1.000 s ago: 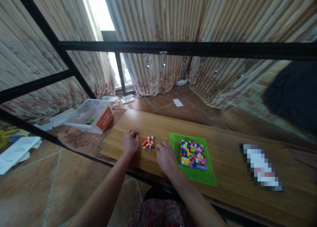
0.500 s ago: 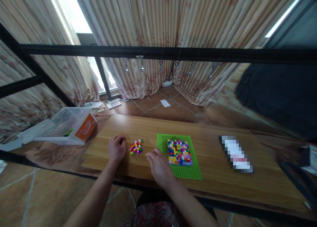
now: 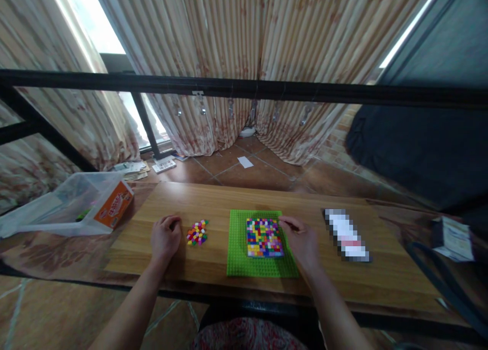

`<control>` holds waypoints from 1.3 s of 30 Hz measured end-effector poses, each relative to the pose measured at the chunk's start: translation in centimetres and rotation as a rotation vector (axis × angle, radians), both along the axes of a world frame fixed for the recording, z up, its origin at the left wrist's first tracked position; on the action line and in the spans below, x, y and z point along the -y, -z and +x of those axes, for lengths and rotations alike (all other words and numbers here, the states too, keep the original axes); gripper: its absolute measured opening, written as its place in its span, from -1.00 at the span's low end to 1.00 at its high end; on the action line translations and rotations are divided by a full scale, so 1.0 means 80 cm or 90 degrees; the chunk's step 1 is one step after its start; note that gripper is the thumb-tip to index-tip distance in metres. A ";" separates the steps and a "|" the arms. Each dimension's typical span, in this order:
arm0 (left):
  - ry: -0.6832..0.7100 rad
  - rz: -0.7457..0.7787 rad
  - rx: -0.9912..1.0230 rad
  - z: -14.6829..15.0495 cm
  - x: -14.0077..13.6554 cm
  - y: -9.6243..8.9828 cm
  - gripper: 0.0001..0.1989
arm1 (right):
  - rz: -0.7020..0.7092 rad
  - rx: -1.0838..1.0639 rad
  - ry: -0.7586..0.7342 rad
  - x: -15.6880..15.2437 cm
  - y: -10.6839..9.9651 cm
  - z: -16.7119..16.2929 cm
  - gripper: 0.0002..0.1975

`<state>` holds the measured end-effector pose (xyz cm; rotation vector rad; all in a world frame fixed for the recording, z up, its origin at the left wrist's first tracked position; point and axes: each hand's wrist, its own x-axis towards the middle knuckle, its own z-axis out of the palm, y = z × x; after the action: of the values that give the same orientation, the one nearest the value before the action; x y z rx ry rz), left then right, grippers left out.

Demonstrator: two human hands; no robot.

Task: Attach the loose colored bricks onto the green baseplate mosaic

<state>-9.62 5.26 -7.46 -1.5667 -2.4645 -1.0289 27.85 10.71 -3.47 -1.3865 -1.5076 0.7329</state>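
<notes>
A square mosaic of small multicoloured toy bricks (image 3: 264, 238) sits on a green studded baseplate (image 3: 237, 248). My right hand (image 3: 303, 240) is at the mosaic's upper right corner, thumb and forefinger pinched together. Whatever is between those fingertips is too small to make out. On the wood to the left, my left hand (image 3: 165, 238) rests with its fingers curled; the inside of its grip is hidden. Just right of that hand lies a loose pile of small coloured bricks (image 3: 197, 233).
The wooden table (image 3: 145, 258) also bears a pixelated dark-edged flat object (image 3: 346, 235) on the right. A clear plastic bin (image 3: 86, 228) with an orange label stands beyond the left end. A black metal bar (image 3: 229, 88) crosses behind the table, before the curtains (image 3: 221, 39).
My right hand has moved from between the pile and the baseplate to the mosaic's upper right corner. My left hand stays left of the pile. The whole view has shifted slightly.
</notes>
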 end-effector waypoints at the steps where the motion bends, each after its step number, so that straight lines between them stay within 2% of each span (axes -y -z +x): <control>1: 0.001 0.000 0.000 0.000 0.000 0.000 -0.71 | -0.003 0.001 -0.009 -0.007 0.004 0.002 -0.75; 8: -0.004 0.008 0.005 -0.002 -0.001 0.002 -0.72 | -0.009 0.014 -0.085 -0.033 0.030 -0.002 -0.76; 14: -0.010 -0.007 0.002 0.000 0.000 0.000 -0.72 | 0.010 0.028 -0.139 -0.032 0.032 0.001 -0.74; 21: -0.006 0.004 0.009 0.001 0.000 -0.001 -0.74 | 0.006 0.032 -0.155 -0.030 0.032 0.006 -0.72; 26: -0.001 0.016 0.006 0.002 0.001 -0.001 -0.76 | 0.004 0.041 -0.133 -0.033 0.030 0.011 -0.72; 31: -0.004 0.013 0.010 0.003 0.001 -0.001 -0.76 | 0.014 0.029 -0.167 -0.035 0.024 0.014 -0.73; 35: -0.006 0.013 0.010 0.003 0.001 0.000 -0.75 | 0.012 -0.002 -0.170 -0.035 0.023 0.012 -0.73; 39: -0.009 0.010 0.005 0.003 0.001 0.001 -0.74 | -0.033 -0.066 -0.150 -0.038 0.032 0.010 -0.70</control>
<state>-9.39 5.22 -7.51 -1.5426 -2.4625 -1.0505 28.63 13.73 -5.99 -1.2014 -1.5949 0.9806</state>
